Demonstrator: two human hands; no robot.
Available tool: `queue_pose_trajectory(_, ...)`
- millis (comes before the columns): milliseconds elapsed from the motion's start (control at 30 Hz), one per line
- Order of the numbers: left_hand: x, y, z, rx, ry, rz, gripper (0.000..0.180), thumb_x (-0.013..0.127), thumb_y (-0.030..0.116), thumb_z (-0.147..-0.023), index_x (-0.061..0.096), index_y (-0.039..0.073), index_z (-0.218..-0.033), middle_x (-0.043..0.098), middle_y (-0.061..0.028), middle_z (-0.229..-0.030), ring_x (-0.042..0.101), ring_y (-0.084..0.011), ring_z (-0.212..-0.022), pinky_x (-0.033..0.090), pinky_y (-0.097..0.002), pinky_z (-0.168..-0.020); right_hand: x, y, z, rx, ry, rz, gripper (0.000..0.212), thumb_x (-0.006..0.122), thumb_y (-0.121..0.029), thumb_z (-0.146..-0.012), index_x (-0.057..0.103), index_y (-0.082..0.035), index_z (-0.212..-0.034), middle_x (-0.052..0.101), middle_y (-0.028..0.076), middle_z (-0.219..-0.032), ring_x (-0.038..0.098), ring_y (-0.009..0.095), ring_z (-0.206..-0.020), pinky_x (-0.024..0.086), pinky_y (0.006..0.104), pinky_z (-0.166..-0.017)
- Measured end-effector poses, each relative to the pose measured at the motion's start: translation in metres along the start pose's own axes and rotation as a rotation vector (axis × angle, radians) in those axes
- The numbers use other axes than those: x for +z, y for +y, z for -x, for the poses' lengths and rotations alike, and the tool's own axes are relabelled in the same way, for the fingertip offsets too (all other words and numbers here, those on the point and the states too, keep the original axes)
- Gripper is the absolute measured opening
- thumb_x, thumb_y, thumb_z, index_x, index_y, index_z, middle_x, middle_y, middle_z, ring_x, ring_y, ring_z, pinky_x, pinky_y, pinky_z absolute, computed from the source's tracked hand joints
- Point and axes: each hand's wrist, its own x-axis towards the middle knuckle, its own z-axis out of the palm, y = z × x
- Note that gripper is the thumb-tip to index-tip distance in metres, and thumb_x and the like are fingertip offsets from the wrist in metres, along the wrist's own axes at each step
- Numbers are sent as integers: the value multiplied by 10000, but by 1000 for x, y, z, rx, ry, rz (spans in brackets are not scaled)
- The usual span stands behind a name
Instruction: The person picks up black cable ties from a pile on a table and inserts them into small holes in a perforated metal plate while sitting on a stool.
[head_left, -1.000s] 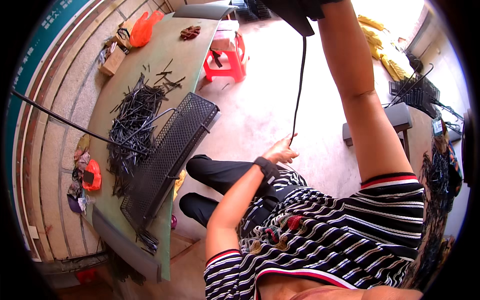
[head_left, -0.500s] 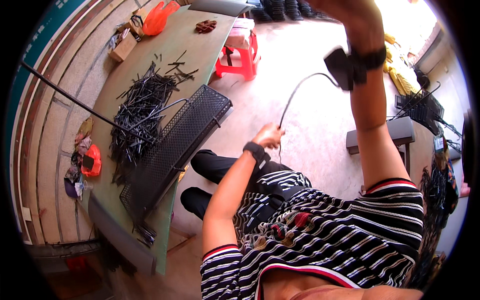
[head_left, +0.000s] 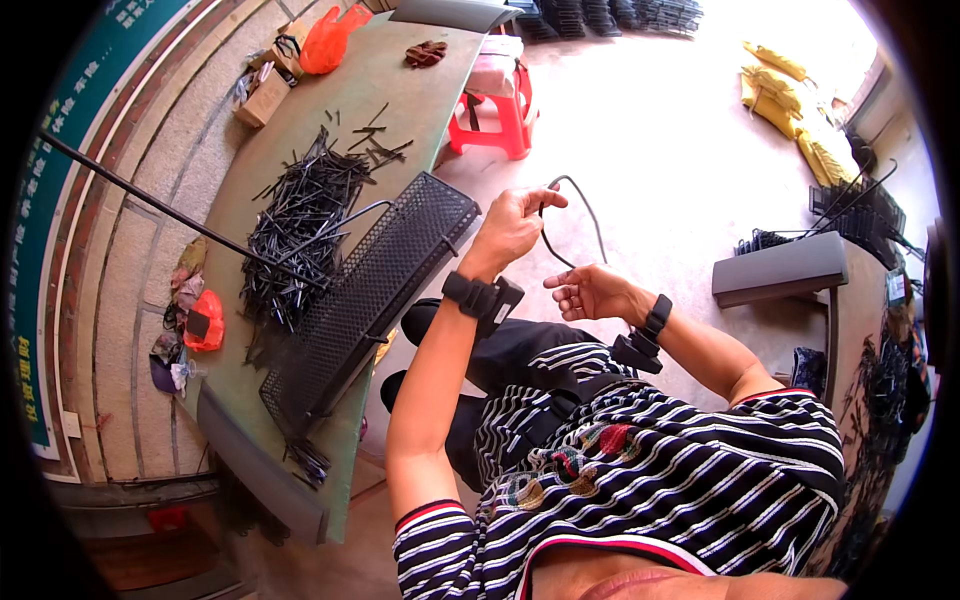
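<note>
A thin black cord (head_left: 604,235) bends in a loop between my two hands, in front of my lap. My left hand (head_left: 510,232) pinches it at the upper left of the loop, thumb and forefinger pressed together. Lower and to the right, my right hand (head_left: 602,292) is loosely curled around the loop's lower part. Its fingers partly hide the cord there. Black straps with small boxes sit on both wrists. Left of my hands, a black perforated metal rack (head_left: 370,290) leans along the table edge, beside a heap of thin black strips (head_left: 305,220).
The green-topped table (head_left: 385,95) runs along my left side. A red plastic stool (head_left: 510,125) stands beyond it. Ahead right lie yellow sacks (head_left: 785,95). On the right, a grey panel (head_left: 780,268) rests on another table near black racks (head_left: 865,210). A black rod (head_left: 145,195) crosses the left side.
My right hand has come down from the upper edge to beside my left hand. The left hand has risen and moved forward. The cord, earlier a long arc, is now a smaller loop.
</note>
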Motion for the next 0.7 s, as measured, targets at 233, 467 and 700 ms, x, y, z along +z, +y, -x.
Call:
queue_pose_trajectory(233, -5, 4, 9, -185, 99, 142, 372, 463, -34, -781, 555, -39, -1141, 570, -127, -1152, 549, -172, -1021, 415, -267, -884, 22, -9, 17, -213, -491, 661, 246, 570, -200, -861, 606, 26, -951, 631, 81, -743, 543, 93, -515, 438, 215, -445)
queue_pose_trajectory(467, -10, 10, 16, 97, 79, -442, 345, 508, 41, -794, 568, -12, -1130, 549, -174, -1191, 572, -242, -1031, 442, -295, -866, -2, -50, -17, -266, -368, -417, 338, 506, -319, -909, 556, 1, -1006, 556, 11, -697, 423, 70, -529, 331, 165, -427)
queue_pose_trajectory(700, 5, 29, 48, 190, 150, -463, 522, 606, 140, -777, 466, 73, -1275, 431, -236, -1295, 425, -348, -1201, 328, -359, -1002, 9, -89, -20, -640, -633, -906, 140, 399, -90, -918, 454, -48, -796, 410, -7, -625, 357, 91, -539, 317, 226, -504)
